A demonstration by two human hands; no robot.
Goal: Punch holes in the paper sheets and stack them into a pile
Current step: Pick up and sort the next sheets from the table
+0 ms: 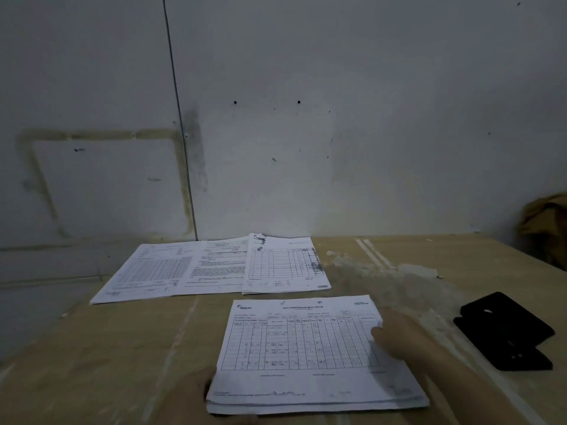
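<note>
A pile of printed paper sheets [300, 348] lies on the brown table near me, its top sheet a form with a ruled grid. My left hand [196, 391] grips the pile's lower left edge, partly under the sheets. My right hand [399, 335] rests on the pile's right edge, blurred, fingers over the top sheet. A black hole punch [506, 331] sits on the table to the right of the pile, apart from both hands. Farther back, more sheets [181, 268] lie spread out, with a small stack [285, 265] at their right end.
The table [107, 348] is brown board with pale streaks and a whitish smear right of centre. A stained grey wall [276, 118] rises directly behind it. A tan cloth bundle [546, 222] sits at the far right edge. The table's left edge runs diagonally.
</note>
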